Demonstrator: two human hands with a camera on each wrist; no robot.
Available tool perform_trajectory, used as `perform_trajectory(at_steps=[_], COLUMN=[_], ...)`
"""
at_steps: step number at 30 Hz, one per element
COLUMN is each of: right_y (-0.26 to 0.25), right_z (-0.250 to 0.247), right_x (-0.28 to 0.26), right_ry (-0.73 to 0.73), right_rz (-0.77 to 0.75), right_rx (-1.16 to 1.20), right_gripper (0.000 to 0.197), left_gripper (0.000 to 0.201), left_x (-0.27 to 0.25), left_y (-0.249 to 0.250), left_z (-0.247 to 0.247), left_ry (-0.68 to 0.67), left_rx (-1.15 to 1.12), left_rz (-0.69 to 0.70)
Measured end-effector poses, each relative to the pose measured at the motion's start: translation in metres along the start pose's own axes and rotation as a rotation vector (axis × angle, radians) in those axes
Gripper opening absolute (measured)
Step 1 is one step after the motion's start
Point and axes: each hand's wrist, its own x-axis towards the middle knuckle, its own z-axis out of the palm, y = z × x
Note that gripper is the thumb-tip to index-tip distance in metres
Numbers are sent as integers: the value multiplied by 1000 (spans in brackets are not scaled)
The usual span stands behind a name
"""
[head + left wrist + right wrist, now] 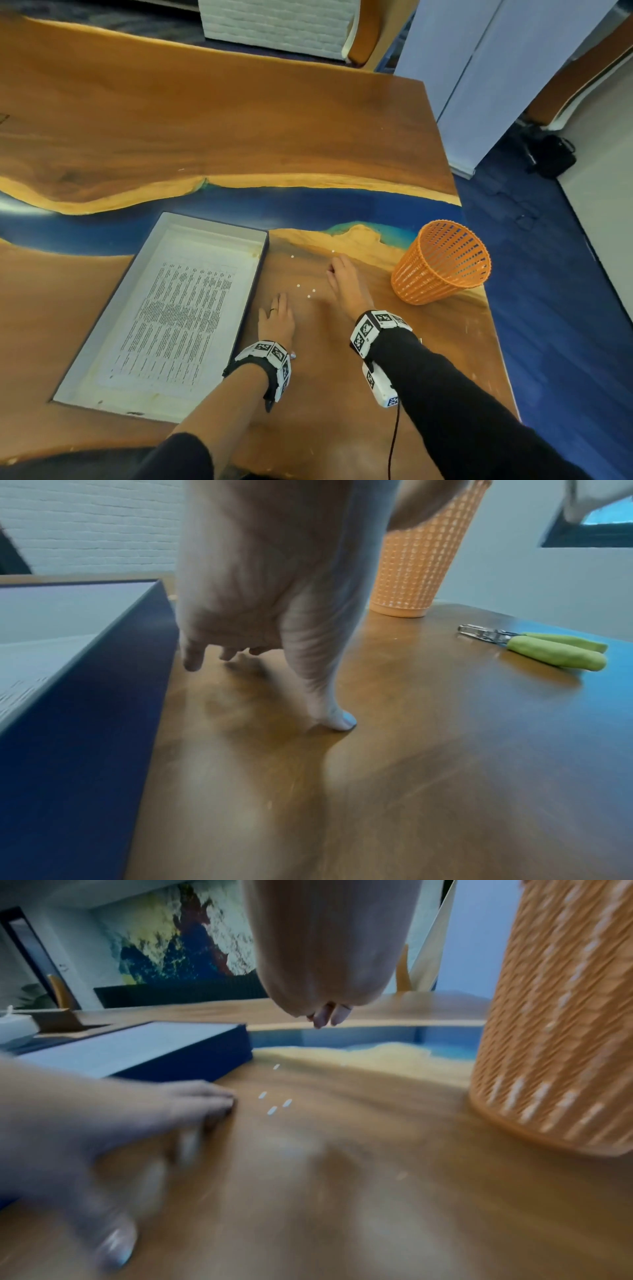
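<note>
Several small white paper dots (310,293) lie scattered on the wooden table (205,137) between my hands; the right wrist view shows the dots (274,1104) too. My left hand (277,315) rests on the table beside the box, fingers straight, and its thumb tip (342,721) touches the wood. My right hand (342,279) stands on its edge just right of the dots, its fingertips (329,1018) held together and pointing down. Nothing shows in either hand.
A shallow navy box (253,274) with a printed sheet (178,315) inside lies left of my hands. An orange mesh basket (442,262) stands at the right near the table's corner. A green-handled hole punch (548,647) lies right of my left hand.
</note>
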Motion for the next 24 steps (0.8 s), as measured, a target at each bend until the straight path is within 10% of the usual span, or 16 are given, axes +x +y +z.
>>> perform_trajectory(at_steps=[11, 24], right_y=[71, 114], right_z=[-139, -147], right_x=[-7, -28], right_ry=[337, 257], right_rz=[88, 195], right_rx=[-61, -79], right_gripper=[8, 10], left_gripper=[112, 115], left_x=[5, 5], left_y=[67, 65], left_z=[-23, -16], left_ry=[8, -7], left_rx=[178, 193], left_rz=[262, 258])
